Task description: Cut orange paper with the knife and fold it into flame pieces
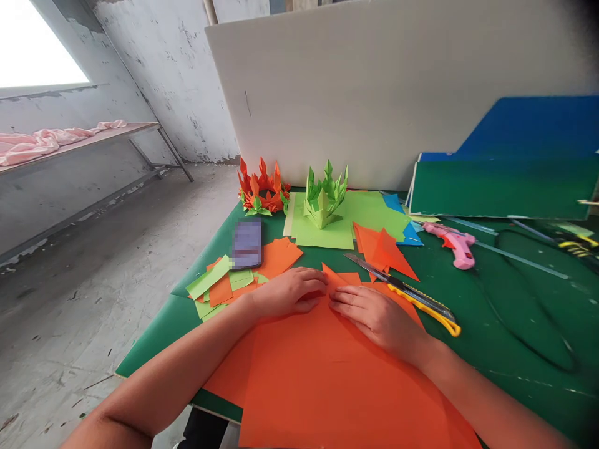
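At the far left, a crumpled pale-pink cloth (51, 140) lies on a long, metal-legged bench (79, 148). On the green-topped worktable (163, 333), small orange and light-green paper scraps (219, 290) are piled, with a dark purple rectangular phone (248, 246), partly blurred, at their edge. Behind it stands a spiky orange folded-paper crown with green leaf-like pieces (264, 190).

The bare left hand (290, 291) bends its fingers against the left side of a small, pointed, orange folded paper piece (329, 277); whether the thumb pinches it I cannot tell. This piece lies between the two hands, at the far end of a large flat orange paper sheet (337, 380). Beyond it, a spiky light-green folded-paper crown (325, 199) stands on light-green paper sheets (374, 209). The bare right hand (377, 312) lies palm down, fingers together, their tips at the piece's right side; its hold is also unclear.

Farther right come pointed orange folded papers (384, 249), a yellow-handled box cutter (416, 302) with its blade exposed, and a pink glue gun (456, 243).
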### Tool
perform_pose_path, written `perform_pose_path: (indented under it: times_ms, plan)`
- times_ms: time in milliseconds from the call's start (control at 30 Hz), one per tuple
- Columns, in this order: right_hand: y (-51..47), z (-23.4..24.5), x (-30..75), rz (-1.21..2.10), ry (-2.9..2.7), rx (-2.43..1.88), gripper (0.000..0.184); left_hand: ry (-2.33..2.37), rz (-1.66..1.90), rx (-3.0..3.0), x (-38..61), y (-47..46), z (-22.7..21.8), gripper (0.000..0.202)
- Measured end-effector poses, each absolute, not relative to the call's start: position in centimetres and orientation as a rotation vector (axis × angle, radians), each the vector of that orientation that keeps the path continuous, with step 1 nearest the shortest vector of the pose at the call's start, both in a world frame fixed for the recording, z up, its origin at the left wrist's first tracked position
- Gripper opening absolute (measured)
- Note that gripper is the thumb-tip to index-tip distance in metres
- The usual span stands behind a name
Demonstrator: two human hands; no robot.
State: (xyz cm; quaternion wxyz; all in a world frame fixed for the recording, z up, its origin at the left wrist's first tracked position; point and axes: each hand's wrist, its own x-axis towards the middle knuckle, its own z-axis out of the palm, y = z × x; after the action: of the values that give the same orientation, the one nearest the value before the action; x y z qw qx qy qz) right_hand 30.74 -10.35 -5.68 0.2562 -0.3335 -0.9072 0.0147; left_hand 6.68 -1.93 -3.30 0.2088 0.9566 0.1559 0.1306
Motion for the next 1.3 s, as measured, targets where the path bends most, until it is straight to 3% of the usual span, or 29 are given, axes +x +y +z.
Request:
perform_pose_path:
  times_ms: [1067,1300]
  plan:
    - [-10.49,-5.41,30.7,0.09,-2.475,-0.927,0.038,0.475,0.362,2.738,6.69,-1.64,-3.8,0.024]
    - [-10.35,-5.58,30.88,0.133,-2.472,-0.906,0.04,0.541,0.299,2.739,6.78,-1.58,-3.48,0.046]
